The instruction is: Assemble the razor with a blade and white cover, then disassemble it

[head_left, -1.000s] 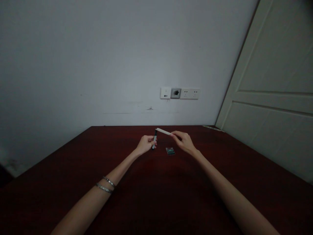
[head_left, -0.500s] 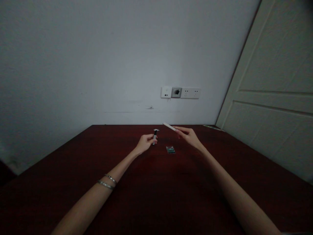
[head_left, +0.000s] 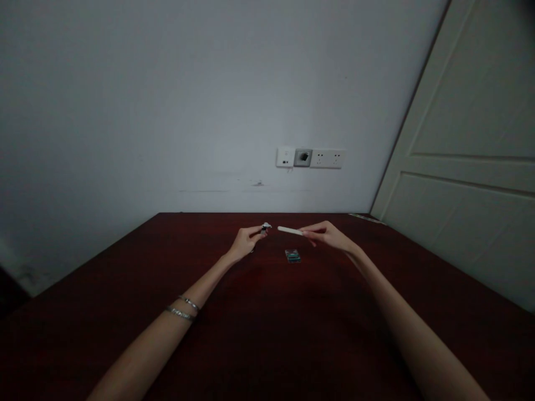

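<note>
Left hand (head_left: 243, 243) pinched closed on small dark-and-grey tool (head_left: 263, 229), shiny head at far end. Right hand (head_left: 332, 236) grips white stick (head_left: 289, 230) between thumb and fingers; stick's free end points left, near tool, not touching. Small greenish packet (head_left: 292, 256) lies on bench (head_left: 259, 323), nearer, between hands. Socket panels (head_left: 328, 159) beyond.

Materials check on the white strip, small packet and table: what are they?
White strip: probably matte plastic; evenly pale, no glints. Small packet: perhaps clear plastic; edges look see-through around green, too small to be sure. Table: likely varnished wood or laminate; dark red-brown, soft sheen.
</note>
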`<state>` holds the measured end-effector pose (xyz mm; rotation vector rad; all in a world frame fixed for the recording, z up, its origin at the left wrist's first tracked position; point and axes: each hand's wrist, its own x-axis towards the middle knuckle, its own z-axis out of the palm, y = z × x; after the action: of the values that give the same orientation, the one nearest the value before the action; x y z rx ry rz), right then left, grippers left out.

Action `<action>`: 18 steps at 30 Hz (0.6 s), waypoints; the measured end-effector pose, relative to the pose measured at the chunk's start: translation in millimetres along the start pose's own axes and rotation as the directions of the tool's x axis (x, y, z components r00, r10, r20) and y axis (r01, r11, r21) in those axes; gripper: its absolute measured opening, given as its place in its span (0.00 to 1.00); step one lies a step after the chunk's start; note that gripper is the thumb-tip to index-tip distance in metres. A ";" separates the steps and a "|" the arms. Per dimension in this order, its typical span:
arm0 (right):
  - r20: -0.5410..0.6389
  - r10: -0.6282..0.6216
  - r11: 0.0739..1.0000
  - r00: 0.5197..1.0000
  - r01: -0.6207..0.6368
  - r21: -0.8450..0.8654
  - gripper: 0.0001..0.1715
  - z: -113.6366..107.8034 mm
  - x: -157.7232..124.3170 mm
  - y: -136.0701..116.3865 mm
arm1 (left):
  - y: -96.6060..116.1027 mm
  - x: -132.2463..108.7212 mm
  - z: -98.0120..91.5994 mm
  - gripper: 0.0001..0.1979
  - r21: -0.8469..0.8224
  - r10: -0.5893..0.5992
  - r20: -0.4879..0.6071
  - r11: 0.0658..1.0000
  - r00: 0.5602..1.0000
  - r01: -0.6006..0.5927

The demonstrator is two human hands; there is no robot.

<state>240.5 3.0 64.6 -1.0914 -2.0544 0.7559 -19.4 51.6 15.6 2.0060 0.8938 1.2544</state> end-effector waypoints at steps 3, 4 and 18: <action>-0.028 -0.028 0.999 0.999 0.029 0.030 0.26 4.1 0.1 -5.3 | -1.8 0.3 -0.3 0.10 0.019 0.024 0.023 1.000 0.999 -0.025; -0.034 -0.044 0.998 0.998 0.045 0.033 0.25 6.8 0.6 -7.5 | -1.9 0.1 0.0 0.10 0.029 0.031 0.035 0.999 0.999 -0.032; -0.038 -0.056 0.998 0.998 0.057 0.004 0.26 10.6 0.2 -11.6 | -9.0 1.5 -0.2 0.10 0.104 0.150 0.080 0.982 0.985 -0.158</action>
<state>226.7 -4.2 66.9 -1.0331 -2.0417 0.7062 -21.1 58.1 9.5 2.2296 0.8015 1.2308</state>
